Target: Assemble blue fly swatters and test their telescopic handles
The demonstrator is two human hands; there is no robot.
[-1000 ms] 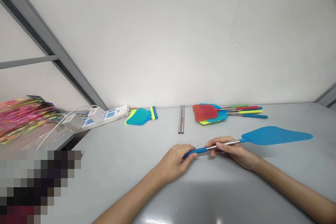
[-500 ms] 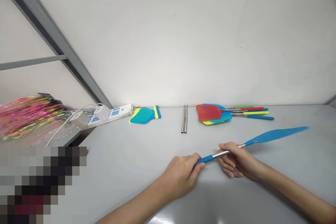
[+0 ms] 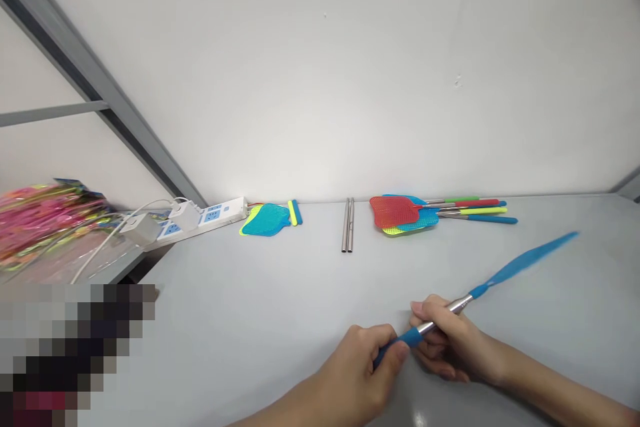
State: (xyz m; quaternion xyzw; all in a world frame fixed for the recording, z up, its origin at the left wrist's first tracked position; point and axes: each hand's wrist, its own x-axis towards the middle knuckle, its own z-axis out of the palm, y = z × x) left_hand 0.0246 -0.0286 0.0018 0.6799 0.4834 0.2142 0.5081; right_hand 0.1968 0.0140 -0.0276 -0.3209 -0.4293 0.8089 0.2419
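Observation:
A blue fly swatter (image 3: 520, 265) is held slanted above the grey table, its head up at the right and seen nearly edge-on. My left hand (image 3: 365, 367) is closed around its blue grip. My right hand (image 3: 450, 340) is closed on the metal shaft, with the thumb on top and fingers curled beneath. Beyond them lies a pile of finished-looking swatters, a red swatter (image 3: 395, 211) uppermost, handles pointing right. Two metal tubes (image 3: 347, 227) lie side by side left of that pile. Farther left are a blue swatter head (image 3: 267, 220) over a yellow one, and two short grips (image 3: 295, 212).
A white power strip (image 3: 225, 211) with plugged-in adapters and cables runs along the table's back left. Pink packaged items (image 3: 45, 220) in clear plastic sit at the far left. A wall (image 3: 320, 80) rises behind the table (image 3: 240, 307), and a grey metal frame (image 3: 125, 107) slants at left.
Both hands have moved lower and nearer with the fly swatter. It tilts more steeply now, and my right hand sits closer to the blue grip. The camera view has shifted slightly.

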